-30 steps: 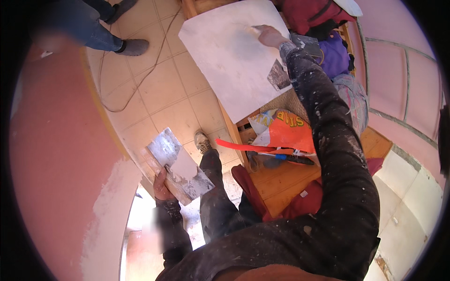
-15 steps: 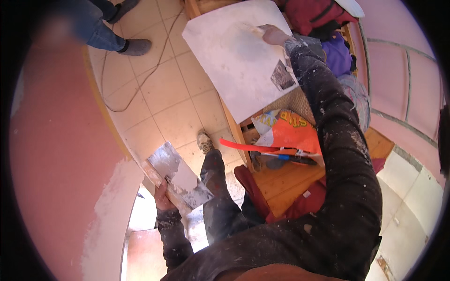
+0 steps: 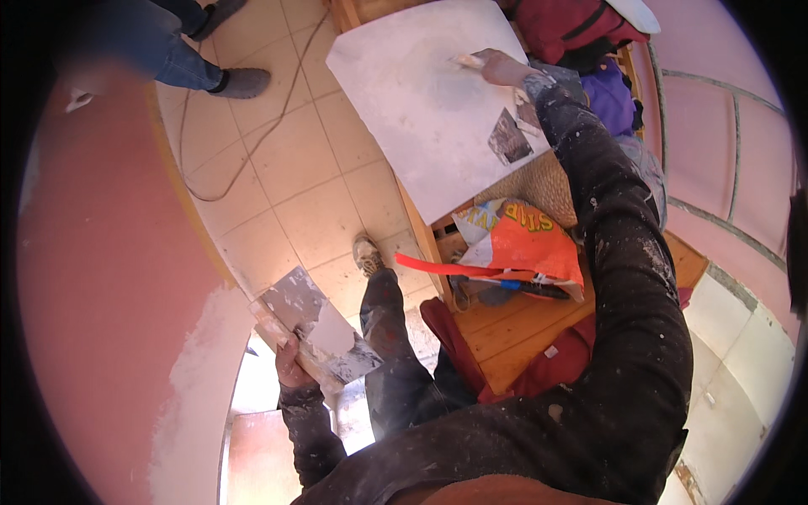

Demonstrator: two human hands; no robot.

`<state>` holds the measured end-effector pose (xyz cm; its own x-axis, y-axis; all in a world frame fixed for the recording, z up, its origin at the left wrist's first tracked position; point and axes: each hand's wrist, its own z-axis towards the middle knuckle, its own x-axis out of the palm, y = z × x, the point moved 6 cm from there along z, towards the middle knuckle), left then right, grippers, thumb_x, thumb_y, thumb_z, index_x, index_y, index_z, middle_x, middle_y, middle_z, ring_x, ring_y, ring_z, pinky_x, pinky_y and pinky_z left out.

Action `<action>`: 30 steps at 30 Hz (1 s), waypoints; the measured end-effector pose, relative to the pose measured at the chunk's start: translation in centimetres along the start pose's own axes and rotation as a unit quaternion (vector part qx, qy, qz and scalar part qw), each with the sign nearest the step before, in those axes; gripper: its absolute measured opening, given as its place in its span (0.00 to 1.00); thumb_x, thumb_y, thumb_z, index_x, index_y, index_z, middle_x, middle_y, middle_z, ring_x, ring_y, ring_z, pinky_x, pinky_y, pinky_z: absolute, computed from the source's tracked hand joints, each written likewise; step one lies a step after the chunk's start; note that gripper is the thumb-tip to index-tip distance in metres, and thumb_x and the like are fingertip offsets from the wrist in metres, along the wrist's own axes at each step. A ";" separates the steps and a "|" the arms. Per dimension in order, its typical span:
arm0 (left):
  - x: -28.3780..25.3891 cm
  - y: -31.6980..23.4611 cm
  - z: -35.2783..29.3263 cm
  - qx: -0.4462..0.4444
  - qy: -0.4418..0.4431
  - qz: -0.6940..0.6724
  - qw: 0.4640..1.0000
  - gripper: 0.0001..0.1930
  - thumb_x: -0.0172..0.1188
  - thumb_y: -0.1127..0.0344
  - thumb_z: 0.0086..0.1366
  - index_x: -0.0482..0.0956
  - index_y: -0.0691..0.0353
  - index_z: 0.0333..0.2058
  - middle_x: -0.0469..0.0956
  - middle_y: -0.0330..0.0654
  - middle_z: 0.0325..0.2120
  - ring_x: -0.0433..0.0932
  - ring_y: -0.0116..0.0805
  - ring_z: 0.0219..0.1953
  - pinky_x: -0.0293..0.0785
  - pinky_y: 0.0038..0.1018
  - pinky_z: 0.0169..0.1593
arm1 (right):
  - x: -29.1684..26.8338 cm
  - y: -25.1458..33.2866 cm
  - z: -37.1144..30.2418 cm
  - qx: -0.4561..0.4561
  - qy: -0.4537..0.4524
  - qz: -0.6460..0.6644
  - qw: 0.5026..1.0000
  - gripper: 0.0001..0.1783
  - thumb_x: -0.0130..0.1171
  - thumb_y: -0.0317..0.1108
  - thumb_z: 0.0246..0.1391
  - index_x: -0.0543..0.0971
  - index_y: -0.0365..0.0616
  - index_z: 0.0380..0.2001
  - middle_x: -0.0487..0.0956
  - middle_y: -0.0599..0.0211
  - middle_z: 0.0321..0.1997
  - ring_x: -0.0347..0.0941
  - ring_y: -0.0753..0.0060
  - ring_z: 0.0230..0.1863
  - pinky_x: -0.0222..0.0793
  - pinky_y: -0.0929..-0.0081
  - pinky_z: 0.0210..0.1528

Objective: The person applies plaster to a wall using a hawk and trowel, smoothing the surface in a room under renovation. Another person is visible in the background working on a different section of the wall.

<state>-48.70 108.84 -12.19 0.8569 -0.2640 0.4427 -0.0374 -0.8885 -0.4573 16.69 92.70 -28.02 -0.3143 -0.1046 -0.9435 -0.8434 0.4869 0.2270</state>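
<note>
Trowel (image 3: 326,328) | in left hand (image 3: 291,367) | long axis upper-left to lower-right

Right hand (image 3: 503,69): pale bit at its fingertips (image 3: 487,56), too small for me to tell if tool or smear.
Left hand (image 3: 290,364): some fingers hidden from me under the metal plate (image 3: 296,296).
Woven mat (image 3: 539,192): partly covered by white board (image 3: 412,118) and dark sleeve (image 3: 627,227).
Co-worker (image 3: 189,66): body blurred, top edge crops one leg.
Cable (image 3: 252,156): I lose its upper end.
Maroon bag (image 3: 560,21): cropped at top.
Dark object (image 3: 798,252): cut by right rim, I can't identify it.
</note>
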 end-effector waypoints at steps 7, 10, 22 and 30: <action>0.1 -0.2 0.5 -0.003 0.050 -0.032 0.998 0.33 0.62 0.61 0.63 0.61 0.65 0.64 0.73 0.50 0.56 0.74 0.47 0.56 0.73 0.43 0.59 | 1.6 0.8 1.6 0.035 0.029 -0.094 0.995 0.28 0.46 0.35 0.56 0.74 0.64 0.61 0.78 0.55 0.57 0.79 0.51 0.50 0.72 0.59 0.54; -0.1 -0.6 -0.9 0.029 0.005 -0.001 1.000 0.33 0.60 0.61 0.63 0.61 0.65 0.64 0.73 0.49 0.56 0.74 0.48 0.57 0.71 0.43 0.62 | 2.1 10.7 -1.8 -0.022 0.077 0.067 0.995 0.31 0.49 0.36 0.54 0.71 0.67 0.63 0.74 0.60 0.64 0.74 0.54 0.58 0.68 0.60 0.62; 9.1 -4.4 -12.3 0.110 0.008 0.010 0.994 0.18 0.56 0.63 0.65 0.76 0.66 0.50 0.80 0.46 0.44 0.80 0.40 0.46 0.77 0.37 0.53 | -3.3 14.4 -17.6 0.134 -0.041 0.306 0.942 0.36 0.47 0.20 0.45 0.74 0.50 0.61 0.78 0.49 0.56 0.74 0.52 0.60 0.67 0.65 0.62; 18.4 -5.9 -23.4 0.132 0.200 -0.012 0.971 0.24 0.55 0.61 0.67 0.68 0.66 0.59 0.76 0.50 0.53 0.76 0.48 0.54 0.70 0.46 0.61 | -23.6 17.4 -29.3 0.103 -0.259 0.625 0.729 0.26 0.59 0.25 0.46 0.76 0.37 0.53 0.82 0.62 0.41 0.78 0.66 0.42 0.73 0.71 0.48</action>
<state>-44.74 100.42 16.65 0.5856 -0.4165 0.6954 0.1580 -0.7828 -0.6018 -3.33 78.23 5.30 -0.5296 0.8482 -0.0069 0.0603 0.0457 0.9971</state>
